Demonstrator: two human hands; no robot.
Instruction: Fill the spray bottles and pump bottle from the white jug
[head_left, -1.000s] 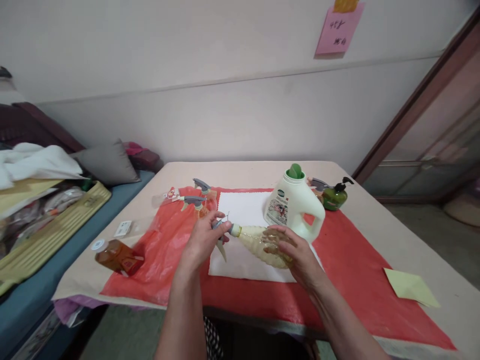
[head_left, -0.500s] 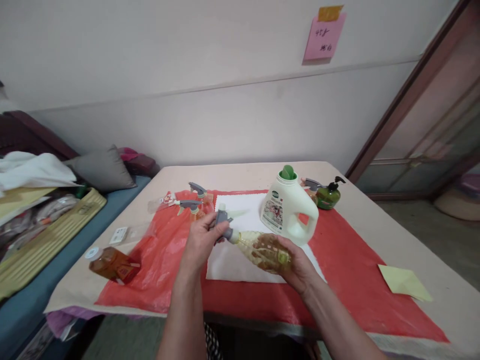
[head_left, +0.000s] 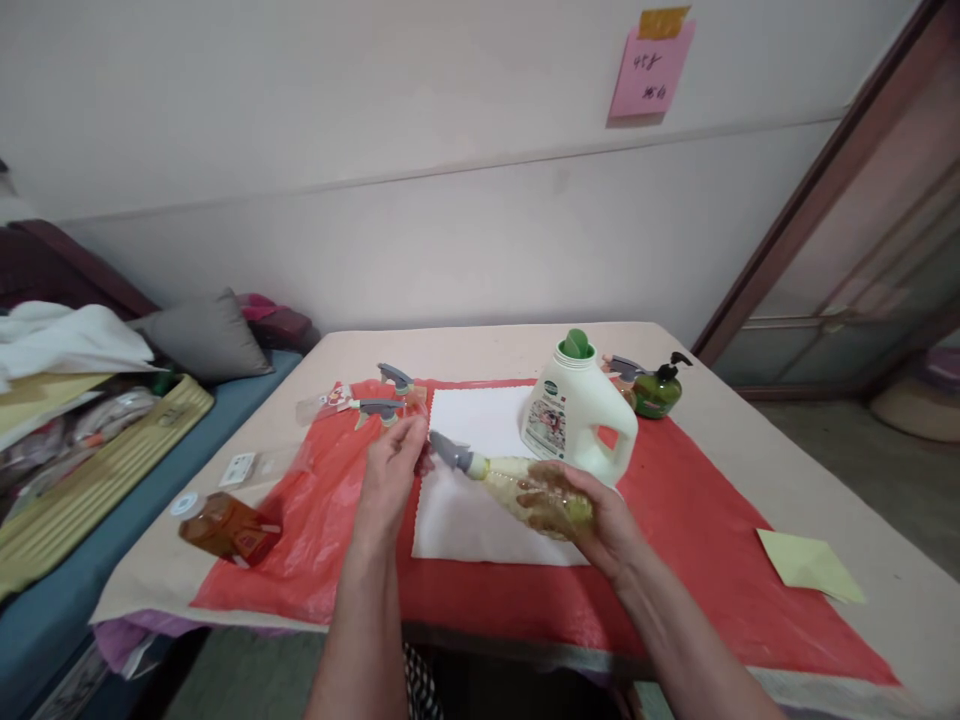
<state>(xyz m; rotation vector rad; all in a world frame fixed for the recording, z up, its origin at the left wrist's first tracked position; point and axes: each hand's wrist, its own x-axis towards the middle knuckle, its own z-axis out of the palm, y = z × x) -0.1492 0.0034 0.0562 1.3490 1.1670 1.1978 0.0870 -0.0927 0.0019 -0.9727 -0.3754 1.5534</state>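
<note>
My right hand [head_left: 609,515] is wrapped round the body of a clear spray bottle [head_left: 517,488] with a yellowish tint. The bottle lies nearly level, its grey spray head [head_left: 450,452] pointing left. My left hand [head_left: 394,455] is just left of the spray head's tip, fingers loosely bent and apart, with nothing visible in them. Below the bottle is a white sheet [head_left: 465,530] on a red cover [head_left: 352,520]. Behind it stands a large cream detergent jug [head_left: 581,415] with a green pour spout. Two grey spray heads [head_left: 379,410] show beyond my left hand.
A jar of amber liquid [head_left: 225,530] lies on its side at the table's left. A green pump bottle [head_left: 658,390] stands at the back right beside another grey spray head [head_left: 625,367]. Yellow paper [head_left: 810,565] lies at the right. A pink note [head_left: 651,70] hangs on the wall.
My left hand has come off the spray head and moved slightly left. The spray bottle has turned about its length and shifted a little right in my right hand.
</note>
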